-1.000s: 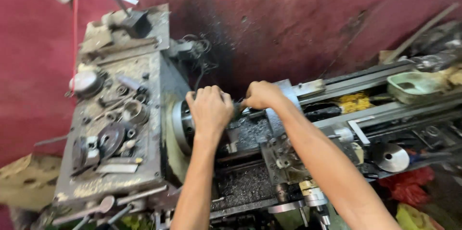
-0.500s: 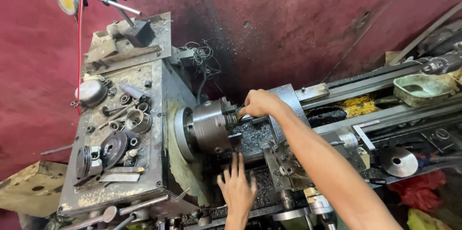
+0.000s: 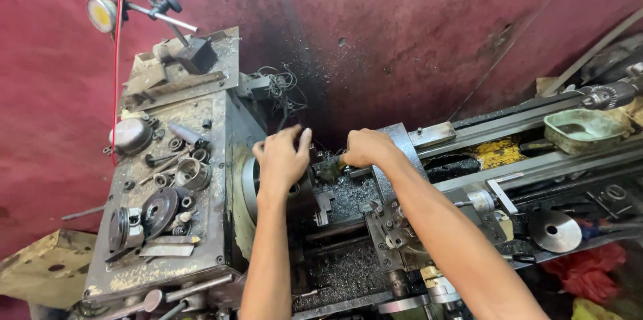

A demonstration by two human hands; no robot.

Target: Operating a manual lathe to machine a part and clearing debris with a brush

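- The left hand (image 3: 281, 159) lies spread over the lathe chuck (image 3: 295, 189), its fingers (image 3: 298, 138) wide and draped over the rim.
- The right hand (image 3: 365, 148) has its fingers closed around a small dark workpiece (image 3: 330, 171) at the chuck's face, just beside the left hand.
- Risk: should the spindle turn, both hands could be caught.
- Metal chips (image 3: 348, 193) in the bed below could cut a slipping hand.
- Loose parts on the headstock top (image 3: 167, 226) could roll off.

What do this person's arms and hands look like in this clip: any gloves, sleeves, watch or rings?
Both arms are bare from the bottom edge of the picture up to the hands; no sleeve shows. The left hand and the right hand wear no gloves. No watch, bracelet or band shows on either wrist, and no ring is visible on the fingers that can be seen. The forearms are slim.
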